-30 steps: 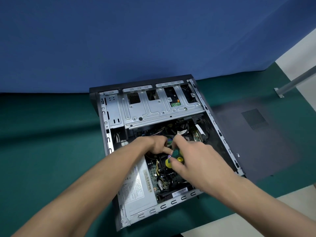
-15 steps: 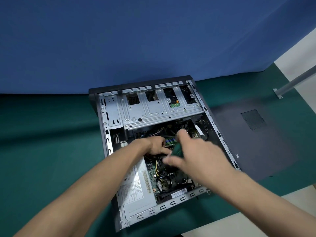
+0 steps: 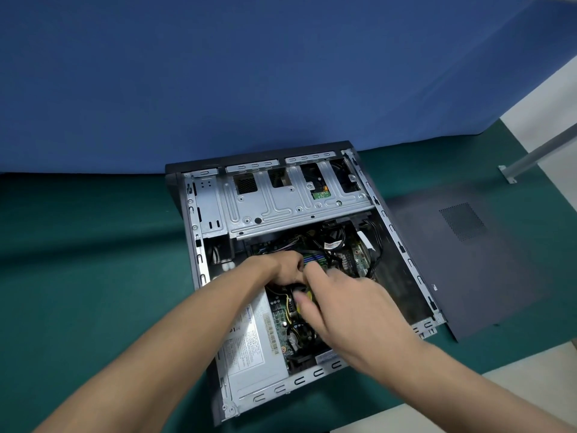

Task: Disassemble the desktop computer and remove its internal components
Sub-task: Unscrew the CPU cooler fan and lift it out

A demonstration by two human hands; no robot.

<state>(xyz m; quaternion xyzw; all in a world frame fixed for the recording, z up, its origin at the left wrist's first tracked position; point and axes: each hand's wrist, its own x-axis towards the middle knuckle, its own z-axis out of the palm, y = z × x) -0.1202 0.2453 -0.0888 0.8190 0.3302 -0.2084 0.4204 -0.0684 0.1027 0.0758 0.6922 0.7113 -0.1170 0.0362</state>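
Two hands [image 3: 315, 285] inside open computer case [image 3: 402, 245].

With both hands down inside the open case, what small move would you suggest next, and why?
Probably keep turning the green-and-yellow screwdriver: the right hand grips it over the green motherboard, while the left hand rests beside it inside the grey metal computer case. The tip is hidden.

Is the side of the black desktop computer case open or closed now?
Open. The black desktop computer case shows its circuit board, and the dark grey side panel lies on the green mat beside it.
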